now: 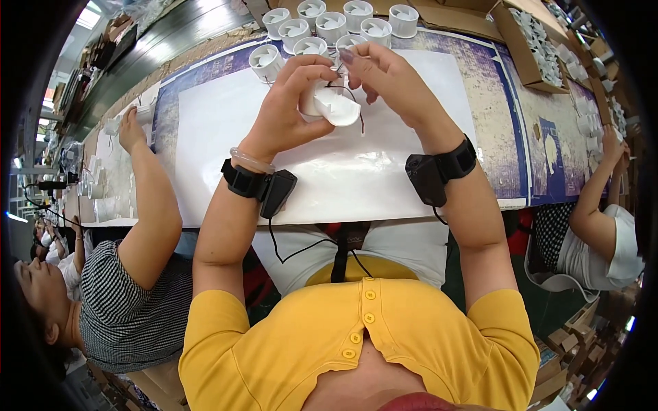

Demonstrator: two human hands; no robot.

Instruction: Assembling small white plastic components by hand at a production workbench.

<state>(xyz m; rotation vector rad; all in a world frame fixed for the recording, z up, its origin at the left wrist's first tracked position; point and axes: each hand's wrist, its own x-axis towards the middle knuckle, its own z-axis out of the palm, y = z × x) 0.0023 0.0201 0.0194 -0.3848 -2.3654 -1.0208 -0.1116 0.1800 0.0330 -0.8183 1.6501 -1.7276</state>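
Over the white sheet, my left hand (291, 103) is closed around a white plastic housing (337, 109) with a curved, open lip. Thin dark wires (362, 122) come out of the housing and hang over its right side. At its far side my right hand (384, 75) has its fingers bent and drawn together on the wires; its fingertips are partly hidden. Just beyond both hands stand several round white fan units (332, 27) with blades inside, the nearest at the left being a fan unit (266, 61) close to my left fingers.
A white sheet (233, 157) covers the worn purple table (497, 123). An open cardboard box (528, 48) with small white parts stands at the far right. One co-worker's arm (154, 178) reaches onto the table at left; another person (596, 226) sits at right. Cables (277, 250) hang from my wrist bands.
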